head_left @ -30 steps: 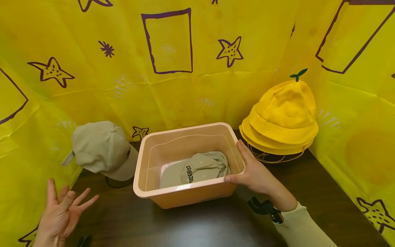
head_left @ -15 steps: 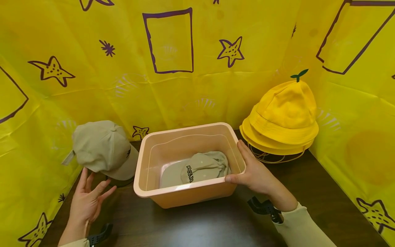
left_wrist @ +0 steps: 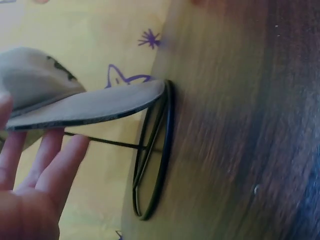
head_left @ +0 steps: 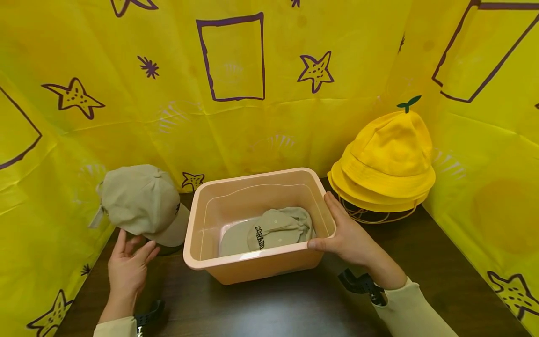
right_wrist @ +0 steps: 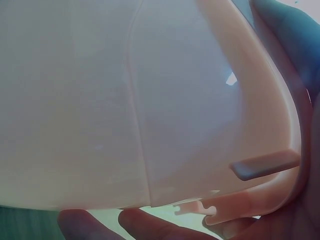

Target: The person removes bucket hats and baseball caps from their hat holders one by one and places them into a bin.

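We see bright yellow cloth point(head_left: 278, 126) around the back and sides, printed with purple stars, bursts and outlined frames, and below it a dark wood-grain table point(head_left: 273, 311). In the middle of the table we find a peach plastic bin point(head_left: 261, 270), set slightly askew, and inside it a pale green cap point(head_left: 275, 229) lying with its brim toward the left and dark lettering across its front. The right hand point(head_left: 349, 238) holds the bin at its right end, the thumb over the front corner of the rim and the fingers wrapped round the outside. To the left, a second cap point(head_left: 141, 201) sits crown up on a black wire stand point(left_wrist: 168, 135), its brim pointing right toward the bin. The left hand point(head_left: 128, 269) is at this cap's lower edge; in the left wrist view we see its fingers loosely spread, tips touching the underside of the brim, though we cannot tell whether they press on it. On the right, behind the right hand, we see a stack of yellow hats point(head_left: 385, 159) topped by a green sprout point(head_left: 407, 104), with thin cords point(head_left: 385, 217) hanging beneath. Both arms wear pale sleeves point(head_left: 414, 306).
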Action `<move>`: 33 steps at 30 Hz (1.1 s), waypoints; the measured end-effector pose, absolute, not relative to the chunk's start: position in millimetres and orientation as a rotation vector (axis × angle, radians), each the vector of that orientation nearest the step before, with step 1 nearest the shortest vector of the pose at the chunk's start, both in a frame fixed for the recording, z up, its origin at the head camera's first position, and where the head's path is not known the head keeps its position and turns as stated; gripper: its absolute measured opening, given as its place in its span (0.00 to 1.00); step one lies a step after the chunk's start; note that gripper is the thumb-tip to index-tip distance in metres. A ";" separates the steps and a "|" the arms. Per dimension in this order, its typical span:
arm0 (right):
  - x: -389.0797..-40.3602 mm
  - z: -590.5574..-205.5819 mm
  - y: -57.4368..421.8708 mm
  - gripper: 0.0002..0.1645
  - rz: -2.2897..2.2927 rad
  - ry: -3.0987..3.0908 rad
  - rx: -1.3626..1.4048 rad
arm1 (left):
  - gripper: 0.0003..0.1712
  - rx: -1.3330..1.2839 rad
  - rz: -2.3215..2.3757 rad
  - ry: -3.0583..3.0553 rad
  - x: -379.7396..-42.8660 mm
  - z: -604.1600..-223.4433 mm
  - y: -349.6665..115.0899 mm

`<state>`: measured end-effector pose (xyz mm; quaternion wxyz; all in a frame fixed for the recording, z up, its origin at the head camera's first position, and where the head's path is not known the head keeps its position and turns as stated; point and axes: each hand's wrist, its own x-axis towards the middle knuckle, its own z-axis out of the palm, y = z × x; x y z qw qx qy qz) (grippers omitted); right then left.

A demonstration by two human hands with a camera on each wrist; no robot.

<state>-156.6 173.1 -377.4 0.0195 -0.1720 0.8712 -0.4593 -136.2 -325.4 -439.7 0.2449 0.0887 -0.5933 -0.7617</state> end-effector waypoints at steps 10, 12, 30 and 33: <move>-156.0 -377.9 171.7 0.76 -1.431 2.705 -0.539 | 0.23 0.358 -1.790 -1.690 -143.5 -442.7 -319.6; -155.9 -377.9 171.1 0.77 -1.439 2.699 -0.538 | 0.22 0.352 -1.732 -1.675 -141.3 -440.8 -318.8; -156.0 -378.7 173.8 0.76 -1.406 2.728 -0.541 | 0.21 0.385 -1.753 -1.520 -127.9 -389.8 -331.5; -156.3 -378.4 173.8 0.76 -1.405 2.731 -0.540 | 0.23 0.364 -1.786 -1.490 -127.2 -381.1 -335.0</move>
